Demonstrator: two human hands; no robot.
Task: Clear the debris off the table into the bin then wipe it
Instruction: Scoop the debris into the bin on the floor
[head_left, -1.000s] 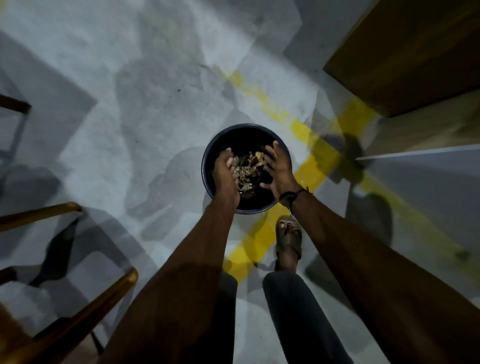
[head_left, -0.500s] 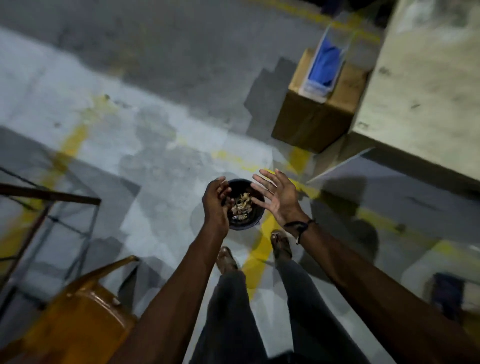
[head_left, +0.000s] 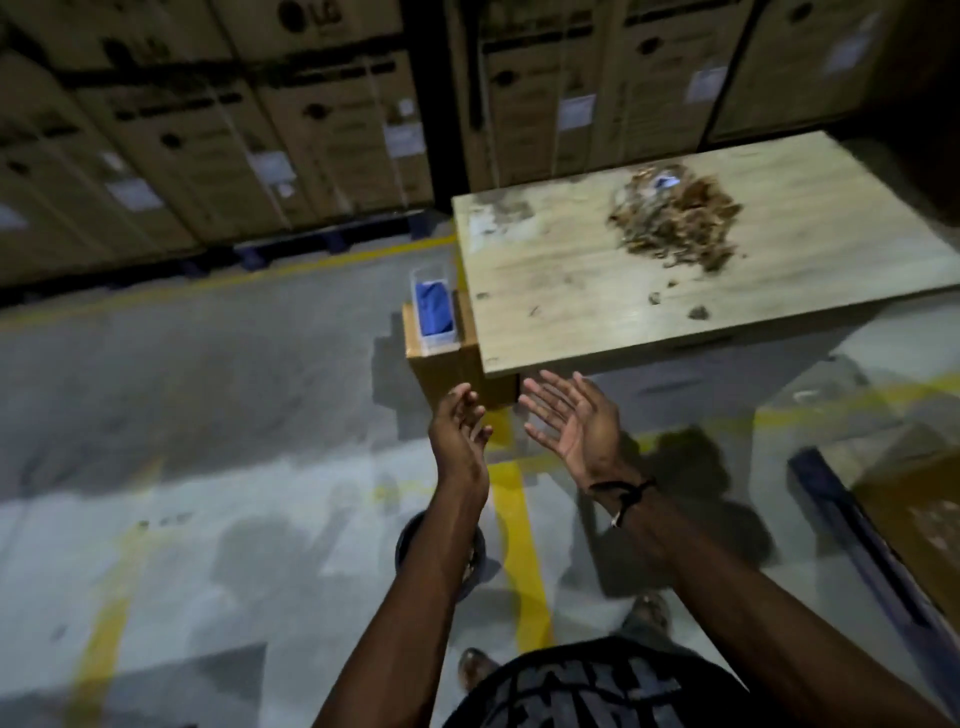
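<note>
both hands have lifted off the bin, view swung up to the table. left hand (head_left: 460, 434) and right hand (head_left: 574, 423) splayed, palms facing, holding nothing. bin (head_left: 480, 556) on floor under left forearm. debris (head_left: 675, 221) pile sits on table (head_left: 545, 270). mid-clearing; next: scoop another handful

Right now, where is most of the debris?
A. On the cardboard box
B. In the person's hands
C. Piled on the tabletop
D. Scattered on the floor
C: the debris lies heaped on the table, while the left hand and right hand are open and hold nothing.
</note>
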